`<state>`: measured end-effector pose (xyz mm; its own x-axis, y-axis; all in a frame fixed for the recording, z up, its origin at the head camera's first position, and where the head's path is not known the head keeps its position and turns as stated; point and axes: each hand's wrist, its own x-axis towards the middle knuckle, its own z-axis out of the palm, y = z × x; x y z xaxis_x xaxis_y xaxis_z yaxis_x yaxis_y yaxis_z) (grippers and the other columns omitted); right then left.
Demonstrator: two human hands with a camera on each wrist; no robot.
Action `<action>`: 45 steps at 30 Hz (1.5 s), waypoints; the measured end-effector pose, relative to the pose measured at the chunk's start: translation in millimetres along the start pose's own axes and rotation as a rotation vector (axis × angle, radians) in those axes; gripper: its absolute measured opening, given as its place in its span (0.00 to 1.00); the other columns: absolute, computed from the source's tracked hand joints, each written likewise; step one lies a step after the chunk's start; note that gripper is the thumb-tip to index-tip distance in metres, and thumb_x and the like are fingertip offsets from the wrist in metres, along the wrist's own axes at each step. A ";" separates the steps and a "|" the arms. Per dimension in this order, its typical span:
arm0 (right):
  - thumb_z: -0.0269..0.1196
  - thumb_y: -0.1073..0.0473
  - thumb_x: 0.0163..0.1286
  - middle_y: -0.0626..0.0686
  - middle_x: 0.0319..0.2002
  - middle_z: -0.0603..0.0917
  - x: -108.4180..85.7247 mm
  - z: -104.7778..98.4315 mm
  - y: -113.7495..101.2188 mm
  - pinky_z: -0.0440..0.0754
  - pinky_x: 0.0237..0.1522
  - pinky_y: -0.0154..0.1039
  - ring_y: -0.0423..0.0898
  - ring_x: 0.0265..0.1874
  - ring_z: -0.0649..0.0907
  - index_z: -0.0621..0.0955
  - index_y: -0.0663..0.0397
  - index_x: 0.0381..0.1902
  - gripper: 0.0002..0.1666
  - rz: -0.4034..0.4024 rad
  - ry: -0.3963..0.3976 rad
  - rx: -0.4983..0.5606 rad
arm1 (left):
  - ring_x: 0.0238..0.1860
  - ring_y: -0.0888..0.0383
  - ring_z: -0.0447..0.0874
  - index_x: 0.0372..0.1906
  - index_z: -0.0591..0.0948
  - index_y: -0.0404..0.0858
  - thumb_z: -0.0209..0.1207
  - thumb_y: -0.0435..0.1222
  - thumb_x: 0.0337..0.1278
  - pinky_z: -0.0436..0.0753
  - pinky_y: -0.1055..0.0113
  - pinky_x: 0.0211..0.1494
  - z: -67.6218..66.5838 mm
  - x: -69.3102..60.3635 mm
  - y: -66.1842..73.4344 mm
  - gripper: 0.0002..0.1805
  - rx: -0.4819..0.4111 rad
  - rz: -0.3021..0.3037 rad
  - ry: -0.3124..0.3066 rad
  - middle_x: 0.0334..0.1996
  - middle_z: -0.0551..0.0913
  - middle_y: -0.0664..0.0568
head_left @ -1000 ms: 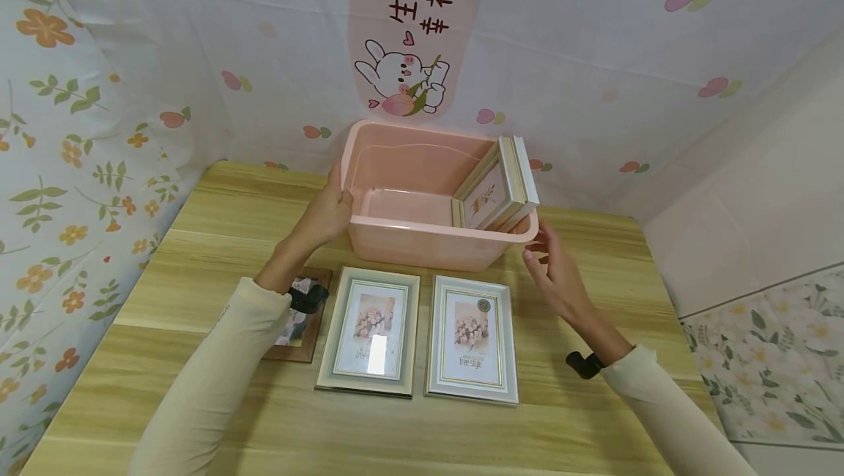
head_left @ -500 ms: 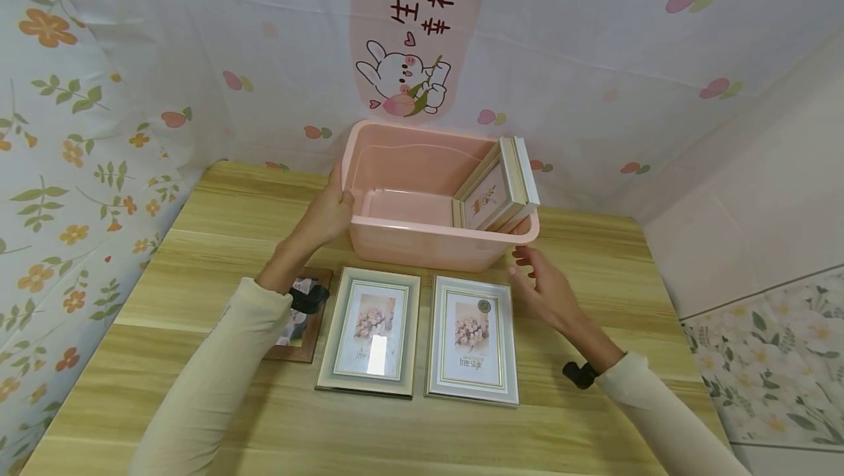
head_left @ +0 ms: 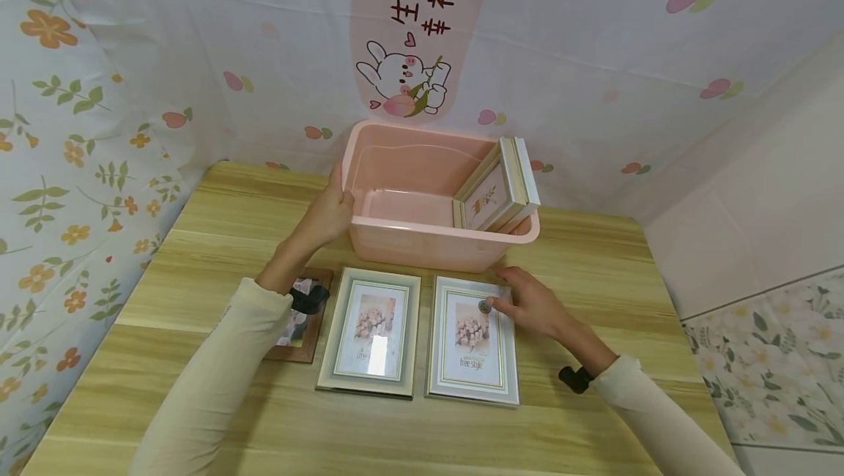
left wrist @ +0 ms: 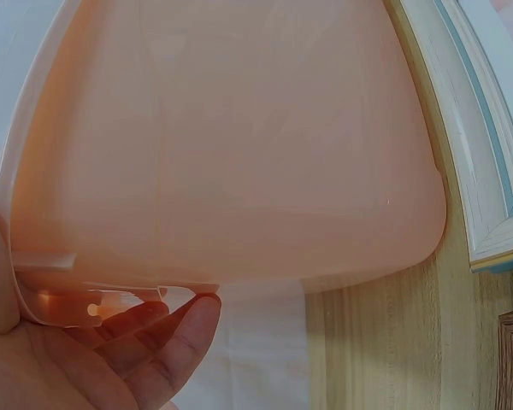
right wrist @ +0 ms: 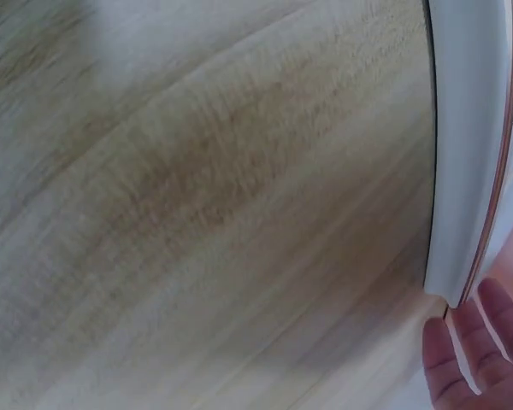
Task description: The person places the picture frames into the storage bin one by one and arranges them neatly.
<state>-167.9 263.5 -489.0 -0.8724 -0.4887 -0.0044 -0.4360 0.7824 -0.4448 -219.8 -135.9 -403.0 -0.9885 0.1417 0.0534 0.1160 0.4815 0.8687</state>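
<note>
At the left end of a pink plastic bin (head_left: 435,247), my left hand (head_left: 323,214) grips the rim; the left wrist view has its fingers (left wrist: 184,350) hooked at the bin's handle slot. Several picture frames (head_left: 494,194) lean inside the bin against its right end. My right hand (head_left: 532,309) is at the top right corner of a white picture frame (head_left: 469,377) lying on the table, thumb over its face. Seen from the right wrist, the fingers (right wrist: 487,350) are extended by that frame's corner. Whether they touch it is unclear.
Left of the white frame lies a pale gold picture frame (head_left: 369,382). A brown wooden frame (head_left: 321,318) sits farther left, partly hidden under my left arm. The wooden table (head_left: 369,439) meets a patterned cloth (head_left: 264,58) behind the bin.
My right hand has left the bin's right end and come down and left to the white picture frame's top right corner. The left hand stays on the bin.
</note>
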 end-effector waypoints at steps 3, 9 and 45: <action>0.68 0.46 0.65 0.63 0.63 0.76 0.2 4.4 1.7 0.74 0.60 0.58 0.61 0.63 0.75 0.71 0.63 0.68 0.41 -0.007 -0.039 -0.002 | 0.66 0.34 0.67 0.78 0.40 0.36 0.34 0.30 0.73 0.65 0.39 0.68 0.2 -0.3 -0.2 0.33 -0.007 0.003 0.000 0.69 0.63 0.26; 0.68 0.44 0.64 0.63 0.61 0.77 2.3 10.7 4.5 0.71 0.62 0.59 0.62 0.62 0.75 0.73 0.61 0.67 0.41 0.008 -0.072 0.013 | 0.68 0.36 0.66 0.78 0.40 0.36 0.34 0.31 0.73 0.63 0.40 0.70 0.5 -0.1 -0.4 0.33 0.002 0.001 0.001 0.70 0.62 0.27; 0.70 0.56 0.64 0.50 0.43 0.86 10.0 6.1 9.5 0.79 0.48 0.43 0.45 0.43 0.82 0.83 0.54 0.49 0.16 -0.037 -0.024 0.236 | 0.69 0.37 0.64 0.78 0.40 0.36 0.33 0.32 0.74 0.63 0.41 0.70 -0.7 -0.3 -1.0 0.32 0.023 -0.008 -0.011 0.71 0.61 0.28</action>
<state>-179.4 263.7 -498.8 -0.8501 -0.5266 -0.0043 -0.4013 0.6531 -0.6422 -219.6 -137.0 -403.5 -0.9883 0.1467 0.0407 0.1100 0.5028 0.8574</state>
